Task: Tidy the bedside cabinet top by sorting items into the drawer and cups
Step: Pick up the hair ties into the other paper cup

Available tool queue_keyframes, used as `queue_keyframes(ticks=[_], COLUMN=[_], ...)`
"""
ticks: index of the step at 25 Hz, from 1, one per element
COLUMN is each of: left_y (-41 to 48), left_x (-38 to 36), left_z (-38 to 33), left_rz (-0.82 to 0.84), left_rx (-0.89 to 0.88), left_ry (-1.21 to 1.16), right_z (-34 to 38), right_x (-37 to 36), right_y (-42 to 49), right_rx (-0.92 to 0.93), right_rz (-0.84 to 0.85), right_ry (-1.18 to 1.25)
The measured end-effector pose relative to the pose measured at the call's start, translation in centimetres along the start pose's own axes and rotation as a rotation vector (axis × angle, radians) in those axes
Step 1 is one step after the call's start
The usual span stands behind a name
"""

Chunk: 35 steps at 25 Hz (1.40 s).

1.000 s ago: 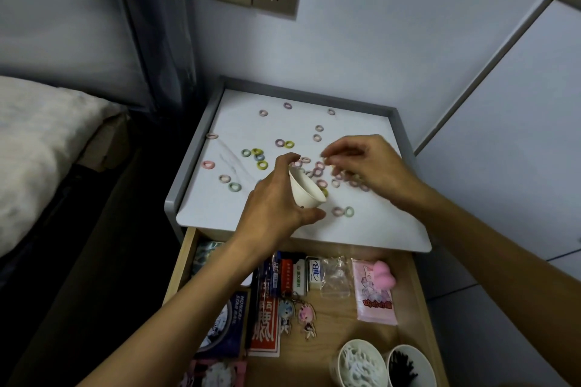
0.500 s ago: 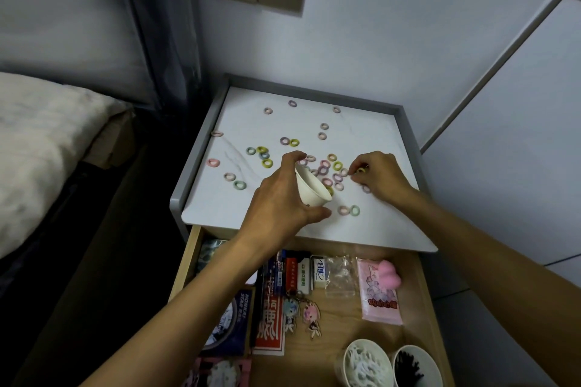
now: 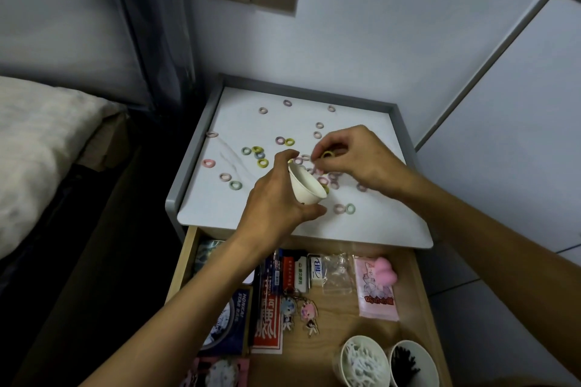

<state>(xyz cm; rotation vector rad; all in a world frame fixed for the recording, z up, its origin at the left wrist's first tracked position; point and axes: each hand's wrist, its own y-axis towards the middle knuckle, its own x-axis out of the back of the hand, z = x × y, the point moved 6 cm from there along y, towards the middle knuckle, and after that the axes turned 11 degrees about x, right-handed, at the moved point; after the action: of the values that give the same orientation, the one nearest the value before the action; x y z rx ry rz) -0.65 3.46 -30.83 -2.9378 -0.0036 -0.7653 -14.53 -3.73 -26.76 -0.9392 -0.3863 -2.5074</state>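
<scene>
Lifted off the cabinet top (image 3: 251,122) since half a second ago, the right hand (image 3: 358,160) now hangs just above it, thumb and forefinger pinching a yellow ring (image 3: 328,154) while its other fingers curl loosely behind. Just to the near left of those fingertips, the left hand (image 3: 276,203) grips a small white cup (image 3: 305,187), forefinger over its far edge and thumb under its near side. That cup is tilted, its mouth turned towards the right hand, and has barely shifted. The pinched ring sits close above the cup's rim, apart from it. Under and around both hands, loose rings (image 3: 350,208) in pink, green, purple and yellow lie scattered over the white top, most of them to the left hand's far side. Beneath both forearms the drawer (image 3: 342,320) stands open. Below the right forearm a pink packet (image 3: 375,292) lies in it, and nearer still stand two more cups (image 3: 361,361), one holding white bits, the other black.
</scene>
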Motion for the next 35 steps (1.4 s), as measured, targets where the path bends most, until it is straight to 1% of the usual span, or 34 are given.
queue_keyframes(ticks=[2, 3, 4, 6, 7, 8, 9, 10, 11, 12, 13, 15, 21, 23, 25, 27, 29, 30, 31, 32, 34, 35], left_y=[0.0, -0.1, -0.1, -0.2, -0.2, -0.3, -0.3, -0.3, -0.3, -0.4, -0.4, -0.3, -0.4, -0.4, -0.3, -0.3, -0.3, -0.3, -0.3, -0.3, -0.3, -0.3], left_x=[-0.2, -0.3, -0.2, 0.0, 0.2, 0.3, 0.4, 0.5, 0.5, 0.4, 0.4, 0.4, -0.1, -0.2, -0.1, -0.1, -0.1, -0.1, -0.2, -0.1, -0.2, -0.2], left_z=[-0.1, -0.2, -0.2, -0.1, -0.1, 0.0, 0.0, -0.1, -0.1, -0.2, -0.2, -0.2, -0.4, -0.4, -0.2, -0.1, -0.1, -0.1, -0.1, -0.2, -0.2, -0.2], left_rz=[0.012, 0.013, 0.010, -0.006, -0.014, -0.019, -0.022, -0.024, -0.023, -0.020, -0.018, -0.021, -0.010, -0.006, -0.007, -0.005, -0.002, 0.000, 0.001, 0.001, 0.003, 0.002], left_rx=[-0.011, -0.015, -0.014, 0.003, 0.010, 0.012, 0.012, 0.013, 0.013, 0.010, 0.007, 0.004, -0.005, -0.009, -0.001, 0.005, 0.003, 0.002, -0.001, -0.004, -0.005, -0.003], left_ry=[-0.028, -0.035, -0.038, -0.029, -0.022, -0.017, -0.015, -0.015, -0.015, -0.015, -0.013, -0.007, 0.015, 0.022, 0.030, 0.033, 0.042, 0.045, 0.047, 0.049, 0.051, 0.051], right_z=[1.9, 2.3, 2.3, 1.3, 0.0, -1.6, -3.6, -5.7, -7.8, -9.3, -10.2, -10.3, -8.8, -8.4, -8.2, -8.9, -9.9, -10.1, -9.9, -9.1, -6.4, -4.5], right_x=[-1.9, -2.3, -2.0, -0.1, 1.0, 2.0, 2.6, 2.8, 2.5, 2.0, 1.4, -0.2, -4.6, -4.6, -4.1, -3.5, -3.0, -2.7, -2.3, -1.7, -0.3, 0.1], right_y=[-0.8, -1.1, -1.3, -1.9, -2.3, -2.9, -3.6, -4.3, -5.1, -5.9, -6.4, -6.7, -6.6, -6.6, -6.4, -6.0, -5.5, -5.3, -5.0, -4.7, -4.0, -3.5], right_rx=[0.064, 0.083, 0.094, 0.092, 0.067, 0.020, -0.053, -0.146, -0.235, -0.296, -0.318, -0.275, -0.063, -0.013, 0.039, 0.035, -0.059, -0.097, -0.123, -0.142, -0.155, -0.124], right_rz=[0.157, 0.200, 0.190, 0.046, -0.040, -0.096, -0.107, -0.074, -0.024, 0.005, 0.010, -0.011, -0.037, -0.045, -0.043, 0.010, 0.113, 0.143, 0.146, 0.113, -0.013, -0.062], right_ry=[0.053, 0.045, 0.043, 0.068, 0.035, -0.055, -0.174, -0.269, -0.301, -0.269, -0.211, -0.134, -0.142, -0.162, -0.239, -0.400, -0.552, -0.575, -0.556, -0.489, -0.243, -0.102])
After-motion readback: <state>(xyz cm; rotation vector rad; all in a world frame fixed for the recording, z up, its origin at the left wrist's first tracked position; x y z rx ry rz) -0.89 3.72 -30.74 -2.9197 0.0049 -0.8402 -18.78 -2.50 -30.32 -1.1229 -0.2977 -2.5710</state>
